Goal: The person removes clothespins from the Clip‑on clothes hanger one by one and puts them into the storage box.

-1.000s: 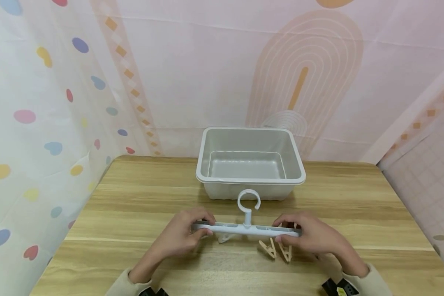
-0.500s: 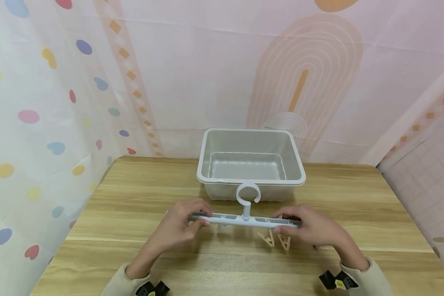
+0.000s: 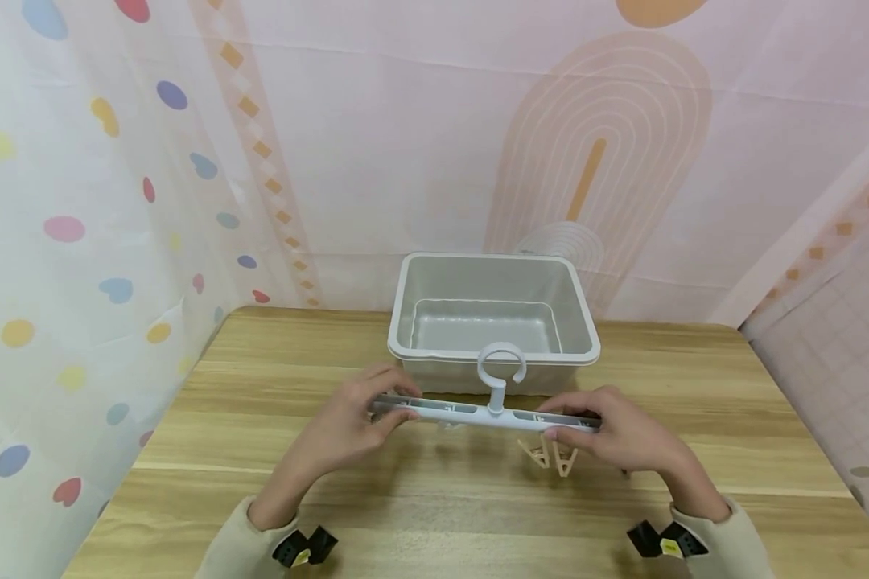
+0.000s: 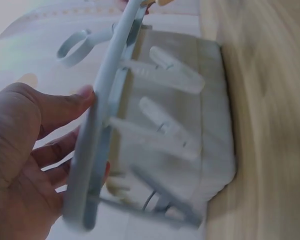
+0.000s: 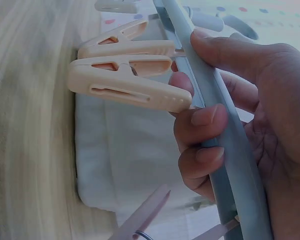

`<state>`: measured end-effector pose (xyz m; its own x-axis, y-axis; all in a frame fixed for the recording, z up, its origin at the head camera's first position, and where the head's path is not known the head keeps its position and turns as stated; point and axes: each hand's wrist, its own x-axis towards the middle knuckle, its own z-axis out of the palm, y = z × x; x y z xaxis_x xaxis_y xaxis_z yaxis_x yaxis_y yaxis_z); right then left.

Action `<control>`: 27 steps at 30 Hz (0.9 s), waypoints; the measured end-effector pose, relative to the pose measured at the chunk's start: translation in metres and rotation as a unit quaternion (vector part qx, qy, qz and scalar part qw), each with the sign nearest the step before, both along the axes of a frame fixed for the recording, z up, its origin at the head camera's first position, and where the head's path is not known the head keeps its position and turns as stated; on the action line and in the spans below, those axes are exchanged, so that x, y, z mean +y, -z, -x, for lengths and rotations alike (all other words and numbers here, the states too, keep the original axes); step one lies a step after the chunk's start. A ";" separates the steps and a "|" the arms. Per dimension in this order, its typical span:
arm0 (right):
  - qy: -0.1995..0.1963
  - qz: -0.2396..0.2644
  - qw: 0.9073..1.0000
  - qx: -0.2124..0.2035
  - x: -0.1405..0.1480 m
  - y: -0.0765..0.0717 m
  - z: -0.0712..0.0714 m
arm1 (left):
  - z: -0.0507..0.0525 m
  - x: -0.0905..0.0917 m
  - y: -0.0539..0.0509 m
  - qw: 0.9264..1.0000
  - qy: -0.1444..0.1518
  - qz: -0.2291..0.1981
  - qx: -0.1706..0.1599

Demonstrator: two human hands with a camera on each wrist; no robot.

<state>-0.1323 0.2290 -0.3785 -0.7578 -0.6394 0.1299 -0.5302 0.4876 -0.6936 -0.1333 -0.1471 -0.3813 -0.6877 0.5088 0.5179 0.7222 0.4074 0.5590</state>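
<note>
Both hands hold a pale grey-blue clip hanger (image 3: 463, 413) by its bar, hook upward, above the table and before the grey bin. My left hand (image 3: 351, 422) grips one end between thumb and fingers; my right hand (image 3: 619, 430) grips the other, its fingers curled round the bar in the right wrist view. Clothespins hang beneath: two white clips (image 4: 180, 79) and a grey clip (image 4: 167, 212) on the left, two peach clips (image 5: 130, 90) and a pinkish clip (image 5: 145, 212) on the right. In the head view the hands hide the outer clips.
A rectangular grey plastic bin (image 3: 442, 355) stands at the back of the wooden table (image 3: 297, 346), just beyond the hanger. A patterned cloth (image 3: 376, 161) hangs behind the table and along its sides.
Both hands have carried the hanger away from me, toward the bin, and its hook now overlaps the bin's front rim in the head view. The grips look the same.
</note>
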 end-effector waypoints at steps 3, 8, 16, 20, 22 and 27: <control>0.005 0.009 1.000 0.006 0.004 -0.001 0.001 | 0.002 -0.003 -0.004 1.000 -0.028 0.005 0.005; 0.019 0.017 1.000 0.004 0.011 -0.006 0.001 | 0.003 -0.008 -0.003 0.998 -0.066 0.001 -0.003; 0.038 0.024 0.999 0.013 0.022 -0.012 -0.001 | 0.007 -0.013 0.002 0.996 -0.070 -0.025 -0.041; 0.041 0.028 0.999 0.003 0.029 -0.012 -0.001 | 0.008 -0.015 0.006 0.995 -0.069 -0.033 -0.063; 0.042 0.029 0.999 -0.001 0.032 -0.012 -0.002 | 0.007 -0.016 0.008 0.994 -0.064 -0.040 -0.081; 0.049 0.027 0.998 -0.011 0.041 -0.012 -0.005 | 0.005 -0.013 0.015 0.989 -0.044 -0.061 -0.131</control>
